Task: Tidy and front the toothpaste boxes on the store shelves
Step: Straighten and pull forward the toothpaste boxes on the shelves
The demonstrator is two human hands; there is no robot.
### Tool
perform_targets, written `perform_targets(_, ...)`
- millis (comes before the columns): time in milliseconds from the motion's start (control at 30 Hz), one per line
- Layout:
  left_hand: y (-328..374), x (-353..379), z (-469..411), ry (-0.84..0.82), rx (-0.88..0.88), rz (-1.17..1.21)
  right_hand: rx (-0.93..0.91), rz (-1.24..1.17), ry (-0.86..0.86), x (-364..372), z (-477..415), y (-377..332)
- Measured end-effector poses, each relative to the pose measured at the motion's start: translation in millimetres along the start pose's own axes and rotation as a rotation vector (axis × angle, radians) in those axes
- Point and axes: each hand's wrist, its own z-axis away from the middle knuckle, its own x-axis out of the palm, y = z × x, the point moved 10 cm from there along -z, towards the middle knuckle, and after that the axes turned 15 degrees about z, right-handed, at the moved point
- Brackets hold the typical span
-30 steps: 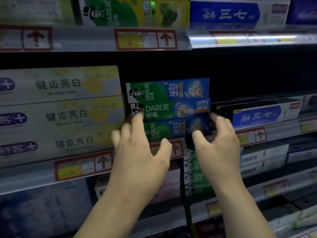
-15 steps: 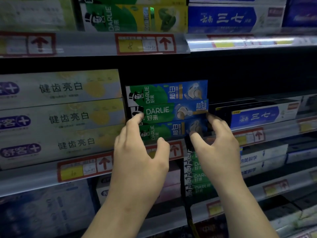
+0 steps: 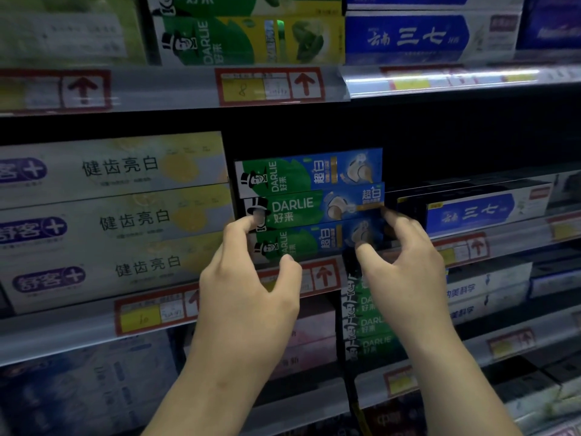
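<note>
Three green-and-blue Darlie toothpaste boxes are stacked on the middle shelf: a top box (image 3: 308, 173), a middle box (image 3: 314, 207) and a bottom box (image 3: 311, 242). My left hand (image 3: 248, 287) is at the stack's left end, its index fingertip on the middle box and its thumb under the bottom box's lower edge. My right hand (image 3: 405, 262) is at the right end, its forefinger at the middle box's corner and its thumb pressed on the bottom box's front. Both hands pinch the bottom box between them.
Pale yellow-white boxes (image 3: 113, 215) are stacked to the left, a blue-and-white box (image 3: 471, 212) lies to the right. The shelf rail (image 3: 151, 309) carries red-and-yellow price tags. More Darlie boxes (image 3: 251, 39) sit above and more (image 3: 367, 322) below.
The view has drifted slightly downward. My fingers have curled tighter around the ends of the lower Darlie boxes; the stack has barely shifted.
</note>
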Motion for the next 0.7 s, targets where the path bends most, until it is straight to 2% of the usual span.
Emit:
perform_targets(300,16.2,-13.5,-4.0,0.014,0.117,0.03,-0.064,-0.135,0.014,-2.8,-2.5,-13.0)
perform_targets(533,12.8,1.2,-5.9,-0.067,0.106,0.01,-0.071,-0.163,-0.02,4.5,-9.2,-16.8)
perform_targets(700,12.0,-1.7,-9.1,-0.067,0.112,0.033,-0.084,-0.148,-0.006,4.4,-10.5,-20.7)
